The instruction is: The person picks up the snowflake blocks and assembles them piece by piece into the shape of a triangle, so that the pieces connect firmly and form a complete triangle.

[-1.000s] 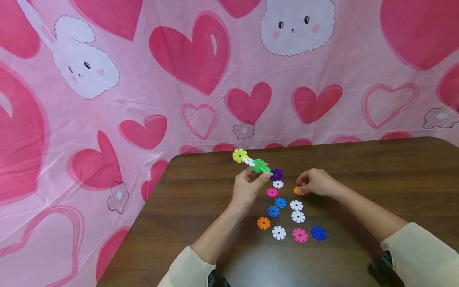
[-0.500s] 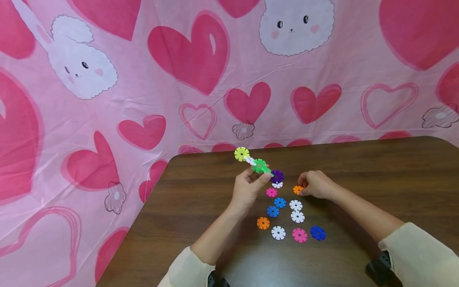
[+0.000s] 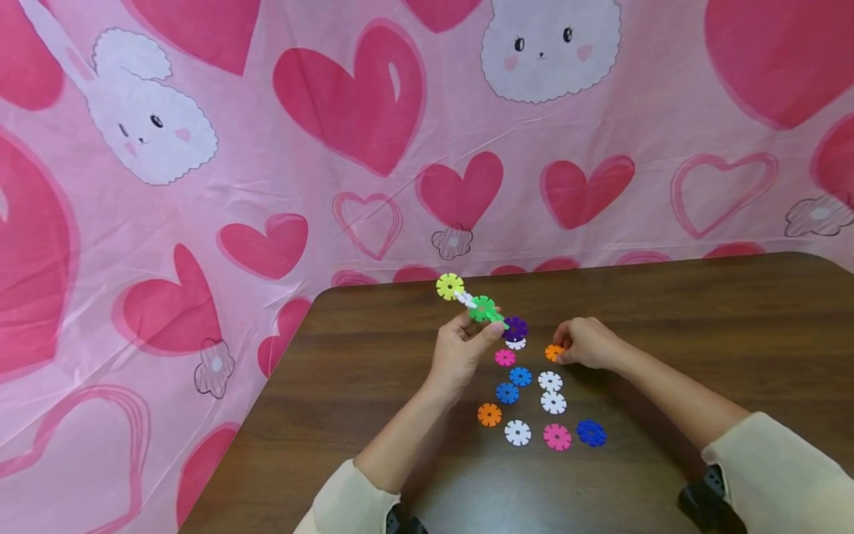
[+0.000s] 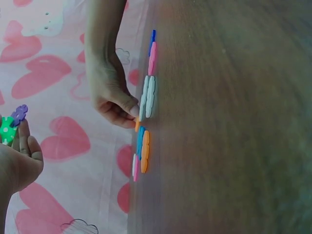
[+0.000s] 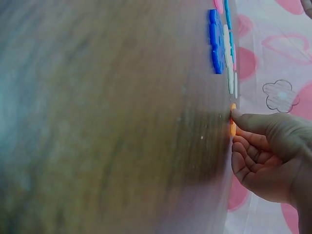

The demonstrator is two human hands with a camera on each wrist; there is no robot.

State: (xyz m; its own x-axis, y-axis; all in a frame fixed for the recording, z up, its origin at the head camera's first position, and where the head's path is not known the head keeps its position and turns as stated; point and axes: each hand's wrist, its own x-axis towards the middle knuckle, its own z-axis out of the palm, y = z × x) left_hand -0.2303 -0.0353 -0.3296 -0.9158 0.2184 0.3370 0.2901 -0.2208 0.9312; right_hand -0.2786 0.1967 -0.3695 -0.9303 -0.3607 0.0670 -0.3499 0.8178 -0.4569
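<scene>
My left hand (image 3: 459, 354) pinches a chain of notched plastic discs, held up over the table. Its yellow disc (image 3: 443, 291) is at the far end, then a white one (image 3: 463, 298), green ones (image 3: 482, 308) by the fingers, and a purple disc (image 3: 516, 335) at the near end. To the right, my right hand (image 3: 592, 344) has thumb and fingertips on an orange disc (image 3: 551, 356) at the tabletop. In the right wrist view the thumb lies over this orange disc (image 5: 233, 127), with the other fingers curled beyond it.
Loose discs lie between the forearms on the brown table (image 3: 667, 311): pink (image 3: 502, 359), blue (image 3: 505, 398), white (image 3: 551, 409), orange (image 3: 486, 420) and dark blue (image 3: 591, 439) among them. A pink heart-patterned cloth (image 3: 320, 148) hangs behind the table's far edge.
The right hand's fingers have shifted slightly, so more of the orange disc shows. The left hand's chain has tilted a little, and its purple disc now overlaps a white disc on the table.
</scene>
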